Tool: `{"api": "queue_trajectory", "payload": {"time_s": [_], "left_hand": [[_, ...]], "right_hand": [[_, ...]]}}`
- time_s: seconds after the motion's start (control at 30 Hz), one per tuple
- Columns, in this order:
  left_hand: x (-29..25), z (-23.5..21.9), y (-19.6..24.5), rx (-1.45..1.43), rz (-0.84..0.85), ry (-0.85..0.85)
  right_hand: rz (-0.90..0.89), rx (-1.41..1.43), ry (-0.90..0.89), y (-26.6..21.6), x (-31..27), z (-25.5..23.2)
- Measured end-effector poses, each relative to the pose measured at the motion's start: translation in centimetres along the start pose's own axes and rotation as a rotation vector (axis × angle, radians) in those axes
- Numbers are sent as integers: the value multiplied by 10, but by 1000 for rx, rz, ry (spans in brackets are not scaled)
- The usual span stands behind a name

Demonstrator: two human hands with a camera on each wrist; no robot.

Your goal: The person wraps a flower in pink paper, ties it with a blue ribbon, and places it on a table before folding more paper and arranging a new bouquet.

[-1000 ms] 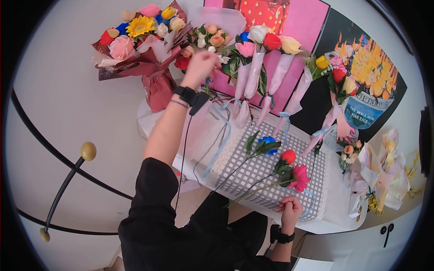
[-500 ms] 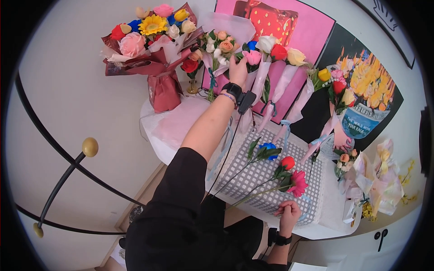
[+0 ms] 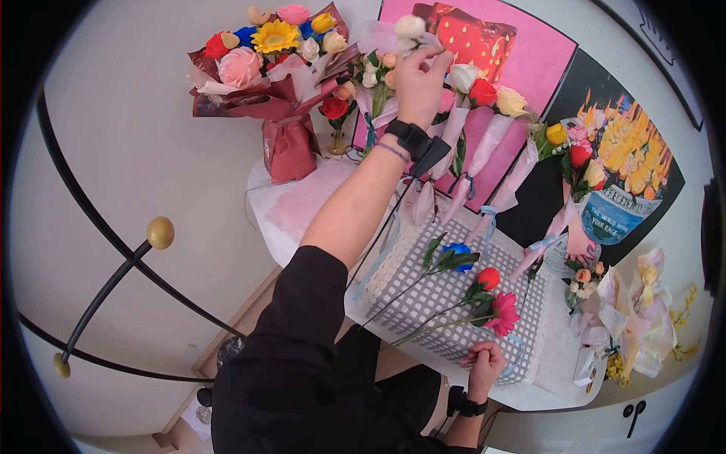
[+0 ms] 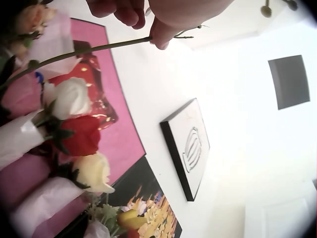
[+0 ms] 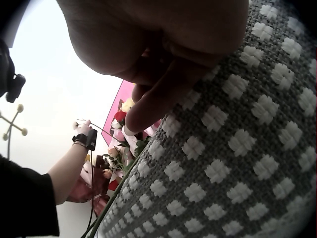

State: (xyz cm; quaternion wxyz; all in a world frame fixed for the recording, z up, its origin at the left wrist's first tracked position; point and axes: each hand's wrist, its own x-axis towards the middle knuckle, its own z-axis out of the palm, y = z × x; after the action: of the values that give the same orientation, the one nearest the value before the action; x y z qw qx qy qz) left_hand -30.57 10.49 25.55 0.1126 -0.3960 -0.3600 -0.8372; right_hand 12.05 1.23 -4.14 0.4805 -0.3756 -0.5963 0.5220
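Note:
Raised before the pink poster, my left hand (image 3: 420,85) pinches the stem of a fluffy white flower (image 3: 409,27). In the left wrist view the fingers of my left hand (image 4: 158,15) grip a thin green stem (image 4: 106,46). At the front edge of the checked cloth (image 3: 423,303), my right hand (image 3: 484,369) rests loosely curled with nothing visible in it. Just beyond it lie a magenta flower (image 3: 503,314), a red flower (image 3: 488,278) and a blue flower (image 3: 460,257). The right wrist view shows my right hand (image 5: 158,44) over the cloth.
A large bouquet in dark red paper (image 3: 290,147) stands at the back left. Several wrapped flowers, among them a white rose (image 3: 462,77) and a yellow tulip (image 3: 556,135), stand along the back. Pale wrapped bouquets (image 3: 643,310) are at the right.
My left hand has moved right from the vase area to the standing flowers, then risen with the white flower now in its fingers. My right hand has stayed in place.

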Motion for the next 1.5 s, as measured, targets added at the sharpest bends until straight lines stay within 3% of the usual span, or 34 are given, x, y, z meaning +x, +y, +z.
{"api": "queue_trajectory", "payload": {"time_s": [0.07,0.17,0.27,0.37,0.6,1.03,1.1,1.17,1.23,1.3,1.37,1.43,1.5], "left_hand": [[-9,-8,37,-57,9,-58],[-17,-35,70,-223,151,-54],[-19,-65,92,-164,240,-100],[-30,-69,118,-129,111,-140],[-69,-9,127,-145,21,-529],[-72,84,99,-128,90,-499],[-96,95,107,189,197,-591],[-138,104,114,245,543,-675],[-179,106,106,160,796,-867],[-220,101,116,240,695,-1105],[-247,98,123,134,591,-1243],[-262,94,130,86,522,-1305],[-273,93,136,34,457,-1368]], "right_hand": [[3,-6,0,1,0,0],[-3,22,26,0,-1,1],[-31,-15,38,-2,-2,2],[19,30,69,0,-1,1],[60,62,32,2,-3,-2],[120,184,-60,-5,2,-2],[109,203,-76,-17,3,-2],[-15,241,-11,-54,6,2],[-91,257,2,-85,13,-1],[-171,271,9,-107,23,-4],[-224,414,70,-119,30,-7],[-270,359,34,-118,34,-13],[-243,616,12,-125,37,-15]]}}
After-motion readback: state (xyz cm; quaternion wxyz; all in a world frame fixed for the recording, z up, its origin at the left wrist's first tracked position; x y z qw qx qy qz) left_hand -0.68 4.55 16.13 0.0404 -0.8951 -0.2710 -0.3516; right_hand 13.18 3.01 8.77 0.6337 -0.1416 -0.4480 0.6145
